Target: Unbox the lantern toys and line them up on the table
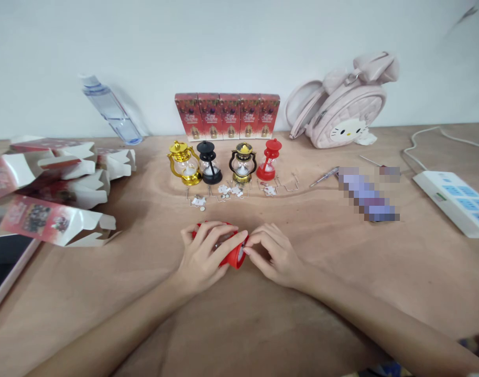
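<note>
My left hand point(210, 251) is wrapped over a small red lantern point(236, 256) lying on its side, its base turned to the right. At that base, the thumb and forefinger of my right hand point(273, 254) are pinched together; whatever sits between them is too small to make out. Beyond my hands stand a gold lantern point(184, 166), a black lantern point(210, 163), a black-and-gold lantern point(242, 163) and another red lantern point(269, 161). Bent wire pieces point(289, 182) and small white tags point(224, 190) lie in front of them.
Red printed boxes point(227, 116) line the wall. Opened boxes point(62, 220) pile up at left, near a tilted bottle point(111, 112). To the right are a pink bag point(337, 115), a screwdriver point(324, 177), a blurred-out object point(365, 193) and a power strip point(455, 201).
</note>
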A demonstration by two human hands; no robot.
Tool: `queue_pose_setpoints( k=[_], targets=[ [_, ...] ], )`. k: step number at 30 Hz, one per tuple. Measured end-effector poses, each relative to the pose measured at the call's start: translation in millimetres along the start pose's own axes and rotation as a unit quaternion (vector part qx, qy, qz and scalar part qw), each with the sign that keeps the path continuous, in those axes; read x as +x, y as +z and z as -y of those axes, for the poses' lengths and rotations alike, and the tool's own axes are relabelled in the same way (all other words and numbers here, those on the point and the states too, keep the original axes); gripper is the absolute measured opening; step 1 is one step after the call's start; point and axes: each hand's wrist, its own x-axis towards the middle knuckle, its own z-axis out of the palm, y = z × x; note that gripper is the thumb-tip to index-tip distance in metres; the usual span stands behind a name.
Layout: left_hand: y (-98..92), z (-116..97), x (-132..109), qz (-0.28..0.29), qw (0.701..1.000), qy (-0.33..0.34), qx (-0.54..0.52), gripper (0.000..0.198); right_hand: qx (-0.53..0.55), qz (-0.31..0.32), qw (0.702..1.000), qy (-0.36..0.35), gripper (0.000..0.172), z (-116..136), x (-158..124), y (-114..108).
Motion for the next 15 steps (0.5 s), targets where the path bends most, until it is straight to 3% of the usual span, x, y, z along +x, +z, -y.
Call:
queue_pose_setpoints(
  k=[5,15],
  targets=[
    [-0.5,-1.2,0.2,0.0,1.0,-0.002,-0.002,0.048,0.028,-0.001,1.0,0.001,0.004,-0.4,0.4,-0.1],
    [-2.7,-0.2,2.5,0.008,0.999,-0.05,-0.015,0.04,0.092,-0.012,0.996,0.005,0.005,-1.5,-0.1,-1.4]
  ],
)
